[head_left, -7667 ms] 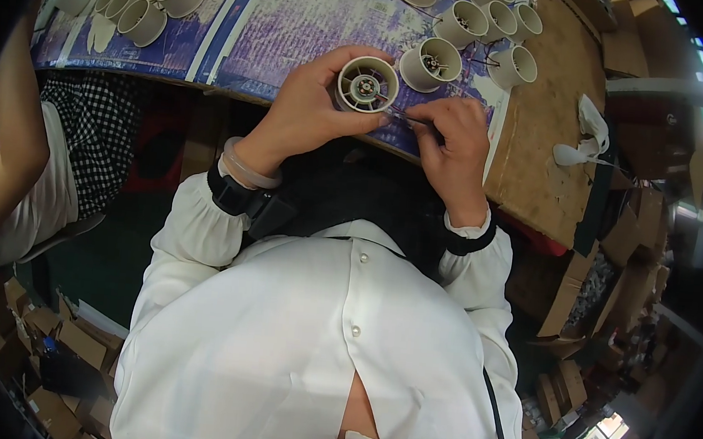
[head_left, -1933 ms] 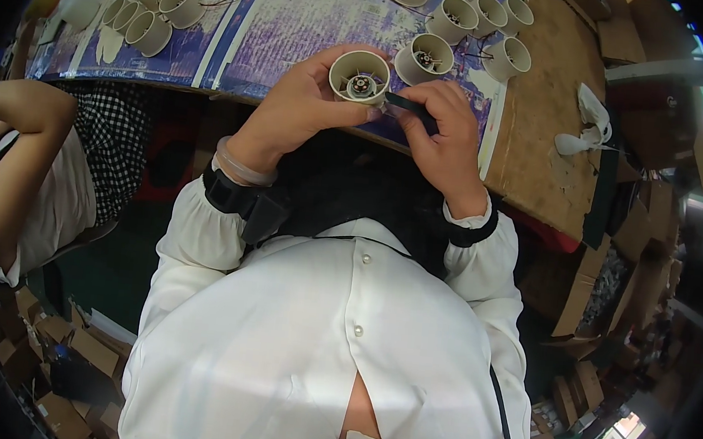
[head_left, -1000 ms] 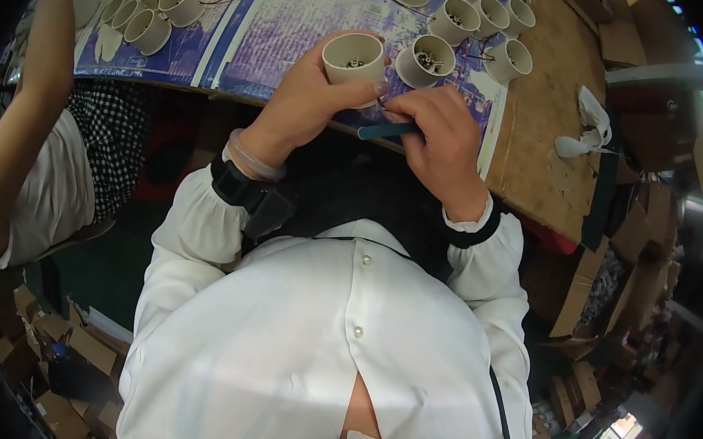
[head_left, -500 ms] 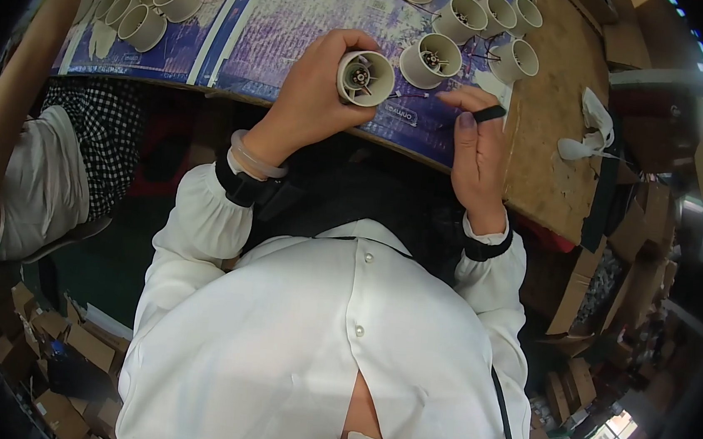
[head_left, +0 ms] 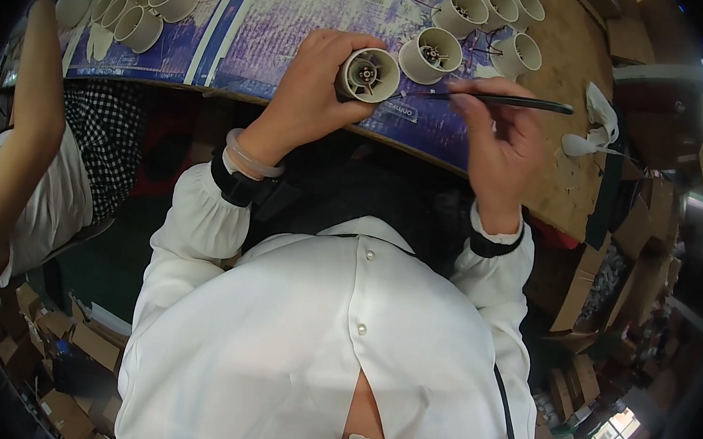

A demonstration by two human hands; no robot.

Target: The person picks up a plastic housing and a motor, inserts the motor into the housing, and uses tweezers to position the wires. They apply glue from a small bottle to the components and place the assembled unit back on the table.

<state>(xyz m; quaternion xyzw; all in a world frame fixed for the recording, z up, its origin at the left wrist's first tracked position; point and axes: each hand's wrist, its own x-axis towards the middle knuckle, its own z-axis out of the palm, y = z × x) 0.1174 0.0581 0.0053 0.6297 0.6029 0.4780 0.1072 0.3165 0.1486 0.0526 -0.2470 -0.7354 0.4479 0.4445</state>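
My left hand (head_left: 309, 86) is closed round a white cylindrical housing (head_left: 389, 79), its open end facing me. Inside it sits a small round motor-like part with thin vanes around it. My right hand (head_left: 504, 145) grips slim black tweezers (head_left: 537, 104), held nearly level, their tip pointing left. That tip is near a thin wire with a small white connector (head_left: 404, 95), right of the housing; whether they touch I cannot tell. Just beyond stands another white housing (head_left: 431, 59) with a similar part inside.
Several more white housings (head_left: 460, 12) with red and dark wires stand at the back right, and another group (head_left: 139, 29) at the left. Purple printed cardboard (head_left: 278, 12) covers the wooden table (head_left: 551, 178). A white scrap (head_left: 598, 128) lies at right. A co-worker's arm (head_left: 37, 108) is at left.
My right hand has turned, so the black tweezers now show lengthwise, pointing left toward the housing. The held housing has tilted slightly. The co-worker's arm has shifted.
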